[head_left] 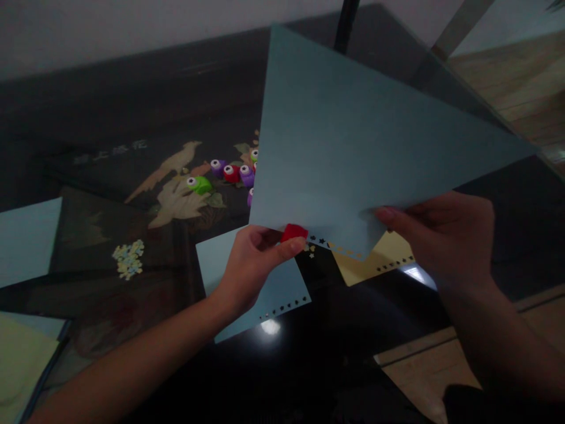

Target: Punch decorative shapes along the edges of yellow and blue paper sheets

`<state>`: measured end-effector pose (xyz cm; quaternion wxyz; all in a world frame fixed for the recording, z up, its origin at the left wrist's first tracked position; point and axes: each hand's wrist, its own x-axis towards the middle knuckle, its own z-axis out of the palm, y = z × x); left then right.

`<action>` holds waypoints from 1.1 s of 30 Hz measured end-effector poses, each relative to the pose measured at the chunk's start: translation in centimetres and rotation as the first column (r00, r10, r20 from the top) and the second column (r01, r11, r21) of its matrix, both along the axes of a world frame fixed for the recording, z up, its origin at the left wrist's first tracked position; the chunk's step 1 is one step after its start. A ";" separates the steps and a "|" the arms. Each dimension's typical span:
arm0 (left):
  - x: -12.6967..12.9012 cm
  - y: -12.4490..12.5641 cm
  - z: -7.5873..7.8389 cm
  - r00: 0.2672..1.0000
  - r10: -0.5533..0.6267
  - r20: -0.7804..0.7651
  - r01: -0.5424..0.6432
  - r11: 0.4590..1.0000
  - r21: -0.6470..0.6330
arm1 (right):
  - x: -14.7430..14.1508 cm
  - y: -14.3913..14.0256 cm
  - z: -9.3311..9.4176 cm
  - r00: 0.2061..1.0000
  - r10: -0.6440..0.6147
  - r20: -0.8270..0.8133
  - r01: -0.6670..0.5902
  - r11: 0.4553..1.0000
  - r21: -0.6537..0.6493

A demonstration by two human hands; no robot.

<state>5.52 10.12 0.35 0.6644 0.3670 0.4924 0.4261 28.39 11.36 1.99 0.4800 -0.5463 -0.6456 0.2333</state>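
Observation:
My left hand (260, 259) is closed around a small red craft punch (294, 232), thumb on top. The punch sits on the lower edge of a large light-blue sheet of paper (348, 135), near its left corner. To the right of the punch, a row of small cut-out shapes runs along that edge. My right hand (441, 235) pinches the same sheet near its lower right edge, holding it raised and tilted above the table. Beneath lie a blue sheet (265, 288) and a yellow sheet (366, 268), each with a punched row along one edge.
Several punches, among them a green one (200, 185) and a red one (231, 173), stand on the dark glossy table (145, 377). A heap of paper cut-outs (128, 259) lies to the left. More blue paper (29, 241) and yellow paper (24, 365) are at the left edge.

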 end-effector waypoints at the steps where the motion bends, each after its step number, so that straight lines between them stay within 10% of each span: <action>1: 0.0 0.0 0.0 1.000 0.000 0.000 0.000 1.000 -0.010 | 0.0 0.0 -0.1 1.000 0.002 -0.004 -0.002 1.000 0.000; 33: 0.7 0.0 0.4 0.996 -0.087 -0.009 0.086 0.991 -0.102 | 0.4 0.0 -0.4 0.996 -0.085 -0.020 0.084 0.995 -0.053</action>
